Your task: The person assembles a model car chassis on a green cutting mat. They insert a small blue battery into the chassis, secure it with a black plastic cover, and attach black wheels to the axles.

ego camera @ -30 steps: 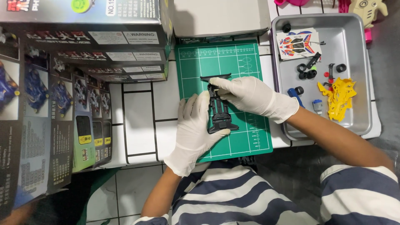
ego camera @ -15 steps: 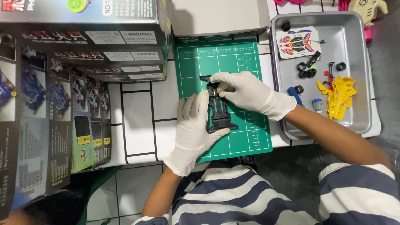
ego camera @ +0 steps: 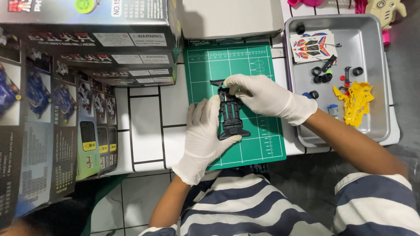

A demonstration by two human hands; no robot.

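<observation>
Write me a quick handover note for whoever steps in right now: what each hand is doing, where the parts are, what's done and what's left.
Left hand: gloved, gripping the black chassis from its left side, over the green cutting mat.
Right hand: gloved, fingertips pinching at the chassis's far end.
Parts: metal tray to the right holds a sticker sheet, small black wheels and a yellow parts frame. Kit boxes are stacked on the left.
Done: bare chassis is out on the mat.
Left: no wheels or yellow parts fitted; stickers look unused.
</observation>
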